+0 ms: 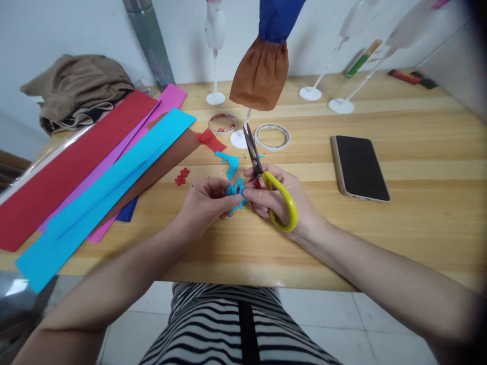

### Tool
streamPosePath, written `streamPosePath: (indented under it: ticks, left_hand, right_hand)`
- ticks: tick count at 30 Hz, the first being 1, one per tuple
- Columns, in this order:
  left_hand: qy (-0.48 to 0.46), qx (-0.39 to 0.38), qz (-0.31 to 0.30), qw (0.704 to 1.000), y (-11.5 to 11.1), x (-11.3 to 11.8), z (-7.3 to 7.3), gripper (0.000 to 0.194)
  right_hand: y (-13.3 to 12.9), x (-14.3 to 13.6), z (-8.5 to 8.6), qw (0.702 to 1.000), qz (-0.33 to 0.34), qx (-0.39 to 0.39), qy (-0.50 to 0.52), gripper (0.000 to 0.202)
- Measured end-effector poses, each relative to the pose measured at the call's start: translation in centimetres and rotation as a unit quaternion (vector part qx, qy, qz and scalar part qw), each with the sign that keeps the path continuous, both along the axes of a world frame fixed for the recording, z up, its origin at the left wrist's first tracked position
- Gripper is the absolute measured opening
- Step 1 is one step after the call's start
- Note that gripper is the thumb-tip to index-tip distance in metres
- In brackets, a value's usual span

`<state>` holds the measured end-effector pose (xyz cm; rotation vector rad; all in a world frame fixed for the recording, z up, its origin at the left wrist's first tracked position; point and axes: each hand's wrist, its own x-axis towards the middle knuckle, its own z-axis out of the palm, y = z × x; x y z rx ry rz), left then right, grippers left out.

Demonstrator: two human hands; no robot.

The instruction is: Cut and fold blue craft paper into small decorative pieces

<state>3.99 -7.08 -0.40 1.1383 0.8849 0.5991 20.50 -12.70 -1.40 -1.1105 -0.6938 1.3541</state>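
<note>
Between my two hands is a small cut piece of blue paper (236,191) with ragged edges. My left hand (207,203) pinches its left side. My right hand (279,195) touches its right side with thumb and finger, and the yellow-handled scissors (289,203) hang in that same hand, blades pointing up and away. Just beyond the fingers lies a blue scrap (230,163), with a red scrap (213,139) behind it. Small red cut-out shapes (181,176) rest left of my left hand.
Long strips of red paper (79,162) and blue paper (114,182) overlap at the left. Tape rolls (272,137) stand beyond my hands, near a mannequin in a brown skirt (261,76). A phone (360,167) lies right; a bottle (150,43) stands at the back.
</note>
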Motion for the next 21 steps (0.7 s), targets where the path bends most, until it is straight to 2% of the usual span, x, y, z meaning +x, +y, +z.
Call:
streamPosePath:
  ticks: [7, 17, 21]
  left_hand:
    - [-0.008, -0.01, 0.024, 1.0, -0.13, 0.13, 0.04, 0.03]
    - [-0.017, -0.13, 0.035, 0.991, 0.13, 0.07, 0.37, 0.037]
    - [-0.012, -0.159, 0.017, 0.987, 0.06, 0.07, 0.51, 0.036]
  right_hand:
    - [-0.25, 0.05, 0.43, 1.0, 0.008, 0.015, -0.012, 0.05]
    - [-0.37, 0.16, 0.57, 0.999, -0.004, 0.026, -0.044, 0.048]
    - [-0.42, 0.23, 0.75, 0.998, -0.009, 0.03, -0.058, 0.047]
